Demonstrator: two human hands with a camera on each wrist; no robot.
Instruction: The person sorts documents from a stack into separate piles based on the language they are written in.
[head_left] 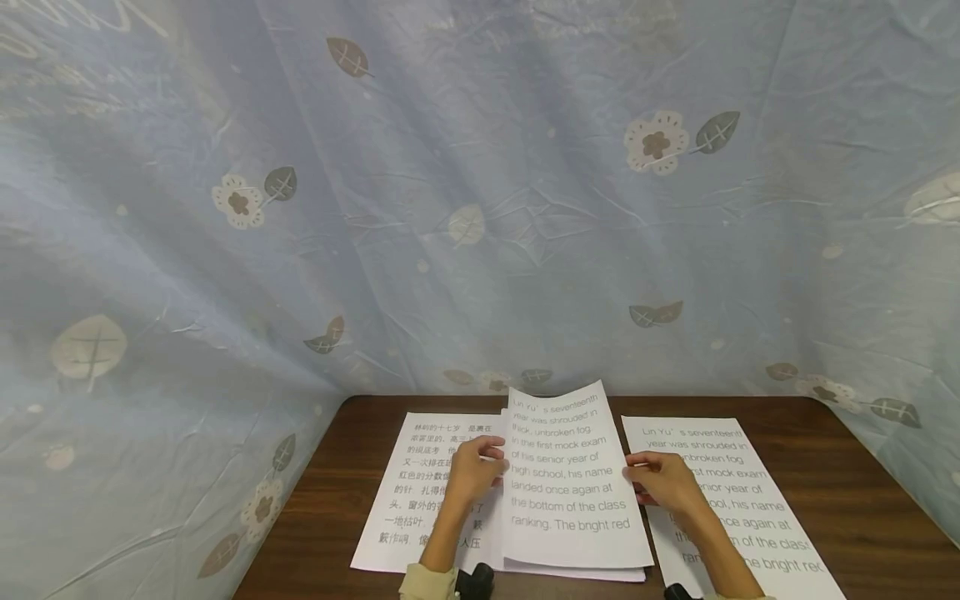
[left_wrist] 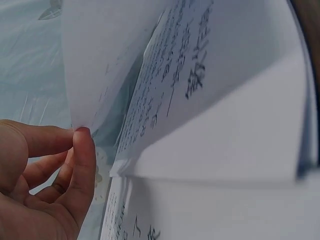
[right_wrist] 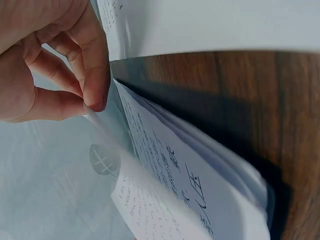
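Hanging above a stack (left_wrist: 240, 140) of papers in the middle of the counter (head_left: 322, 483), the sheet (head_left: 566, 483) is white, thin and bent in a soft curve, its top corners raised. The left hand (head_left: 472, 471) pinches its left edge between thumb and fingers (left_wrist: 84, 160); the right hand (head_left: 663, 482) pinches the right edge in the same manner. The grey print reads "Lin Yu's seventeenth year was shrouded in thick, unbroken fog", and lower "landed once again at the bottom of the class ranking. The bright red". The stack's upper page shows Chinese characters. On the left lies a Chinese page (head_left: 390, 525), where "十七岁" can be read; on the right, an English page (head_left: 757, 492) begins likewise with "Lin Yu's seventeenth".
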